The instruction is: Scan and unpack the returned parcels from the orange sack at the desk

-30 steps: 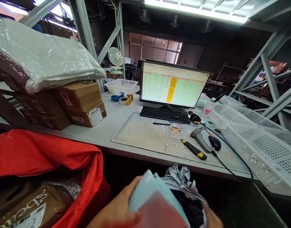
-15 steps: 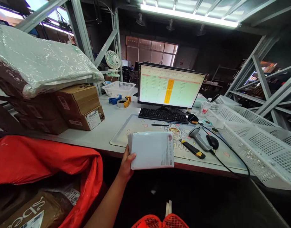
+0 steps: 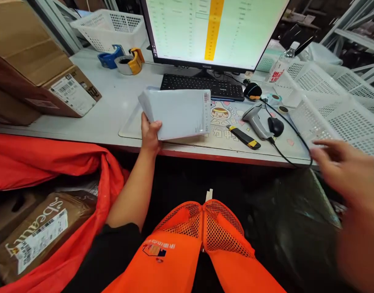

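My left hand point(image 3: 150, 132) is closed on the left edge of a flat white package point(image 3: 182, 114), thumb on top and fingers beneath. The package has a barcode and small print along its right side. It is held tilted over the front of the desk mat. My right hand point(image 3: 346, 171) is at the far right, blurred by motion, in front of the white baskets. Its thumb and forefinger look apart, and I see nothing between them. On the mat, right of the package, lie a yellow-black utility knife point(image 3: 243, 137), a grey barcode scanner point(image 3: 258, 122) and a black mouse point(image 3: 275, 127).
A monitor point(image 3: 205, 66) and keyboard point(image 3: 202, 86) stand behind the package. White perforated baskets point(image 3: 342, 110) line the right side. Cartons point(image 3: 37, 81) and tape dispensers point(image 3: 128, 63) are at the left. Below is a red bag point(image 3: 110, 171) holding a brown parcel point(image 3: 46, 228). The scanner cable point(image 3: 297, 134) loops right.
My view has tipped down and come closer to the desk. My right hand has entered at the right. The white package remains in my left hand.
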Demonstrator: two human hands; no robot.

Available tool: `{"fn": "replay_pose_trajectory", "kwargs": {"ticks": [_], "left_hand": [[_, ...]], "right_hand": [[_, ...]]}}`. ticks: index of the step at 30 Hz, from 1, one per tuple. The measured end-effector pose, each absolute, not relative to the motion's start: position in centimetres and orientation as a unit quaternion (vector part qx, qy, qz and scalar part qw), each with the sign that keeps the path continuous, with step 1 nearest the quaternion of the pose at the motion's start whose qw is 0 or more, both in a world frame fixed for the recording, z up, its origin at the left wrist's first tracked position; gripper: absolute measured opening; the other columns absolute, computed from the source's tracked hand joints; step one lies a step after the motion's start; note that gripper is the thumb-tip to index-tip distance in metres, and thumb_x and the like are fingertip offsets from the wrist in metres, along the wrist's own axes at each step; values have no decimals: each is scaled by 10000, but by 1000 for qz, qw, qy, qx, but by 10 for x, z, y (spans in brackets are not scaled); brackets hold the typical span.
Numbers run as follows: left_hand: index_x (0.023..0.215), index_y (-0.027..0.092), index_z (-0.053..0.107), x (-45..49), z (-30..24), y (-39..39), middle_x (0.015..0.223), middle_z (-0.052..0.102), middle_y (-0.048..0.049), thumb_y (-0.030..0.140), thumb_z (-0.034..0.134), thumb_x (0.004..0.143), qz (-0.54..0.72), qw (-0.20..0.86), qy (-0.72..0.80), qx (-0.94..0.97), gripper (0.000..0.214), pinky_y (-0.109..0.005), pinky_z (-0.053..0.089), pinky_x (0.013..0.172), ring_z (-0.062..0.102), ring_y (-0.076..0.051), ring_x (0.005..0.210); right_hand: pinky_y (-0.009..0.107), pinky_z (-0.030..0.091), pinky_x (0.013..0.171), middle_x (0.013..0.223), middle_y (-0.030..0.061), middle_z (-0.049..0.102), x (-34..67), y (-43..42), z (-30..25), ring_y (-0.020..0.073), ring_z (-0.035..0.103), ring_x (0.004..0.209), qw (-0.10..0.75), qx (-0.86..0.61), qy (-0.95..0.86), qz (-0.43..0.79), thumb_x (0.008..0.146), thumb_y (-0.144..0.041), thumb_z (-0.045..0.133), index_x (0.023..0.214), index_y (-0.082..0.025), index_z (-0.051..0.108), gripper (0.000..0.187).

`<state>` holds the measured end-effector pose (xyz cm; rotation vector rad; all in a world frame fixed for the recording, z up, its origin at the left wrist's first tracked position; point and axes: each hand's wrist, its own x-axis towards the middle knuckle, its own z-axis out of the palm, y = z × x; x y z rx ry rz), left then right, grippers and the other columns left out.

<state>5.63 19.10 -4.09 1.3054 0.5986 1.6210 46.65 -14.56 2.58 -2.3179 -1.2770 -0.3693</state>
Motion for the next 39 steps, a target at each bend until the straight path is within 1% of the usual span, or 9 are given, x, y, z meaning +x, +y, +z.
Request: {"fn": "replay_pose_trajectory", "kwargs": {"ticks": [2,5,8,12,16,20,25,32,39], "left_hand": [[1159,224,555,62,-42,193,1076,640,-56,517,833,657,651,485,244,531,644,-323,550,864,638,-223,971],[1143,224,528,61,-46,195,1053,629,-43,478,844,643,642,498,260,521,643,-300,527,841,623,-208,946],[1201,216,514,56,-50,196,1093,628,-48,462,824,674,622,507,280,527,658,-293,514,863,621,-207,979],[1281,218,494,51,-55,198,1176,632,-70,495,787,726,597,498,291,558,686,-317,514,910,632,-238,1065],[1306,225,477,49,-57,197,1211,634,-79,511,752,756,584,485,307,574,679,-327,517,922,629,-251,1090],[1297,227,484,48,-55,194,1214,643,-80,526,728,762,570,476,320,588,660,-346,525,936,634,-264,1100],[1278,220,496,49,-49,188,1196,652,-80,522,726,762,564,468,343,588,641,-383,525,971,633,-286,1133],[1275,202,483,48,-44,183,1183,644,-82,548,709,801,553,464,357,593,630,-389,503,966,624,-281,1118],[1299,201,477,48,-42,176,1188,649,-97,588,662,867,549,418,390,610,609,-404,497,964,629,-296,1123]], "right_hand": [[404,548,938,1165,159,791,464,-76,14,274,737,974,224,-825,-515,-65,980,-434,621,1396,-187,682,488],[457,497,1068,1443,267,653,462,8,-3,374,634,1297,161,-845,-505,-65,975,-429,607,1509,-55,558,654],[507,505,1044,1380,322,659,460,56,-13,428,640,1288,116,-883,-454,-37,963,-449,611,1529,-18,496,720],[477,528,993,1314,314,691,453,84,-12,400,690,1208,106,-899,-425,-1,939,-320,604,1465,-32,538,603],[410,556,837,1071,199,772,448,76,22,341,737,999,156,-863,-479,36,908,-396,646,1183,-110,717,403],[311,504,580,745,36,714,430,39,80,212,660,635,255,-736,-613,130,871,-580,695,1050,-198,763,427],[305,550,754,926,21,780,398,22,121,224,717,852,248,-635,-724,107,816,-514,783,1070,-256,796,362],[324,501,822,1099,122,788,431,92,54,281,711,1006,203,-762,-615,16,919,-476,688,1108,-184,742,352],[385,510,860,1250,252,748,465,121,-8,369,716,1152,124,-864,-487,28,962,-492,623,1313,-70,674,551]]}}
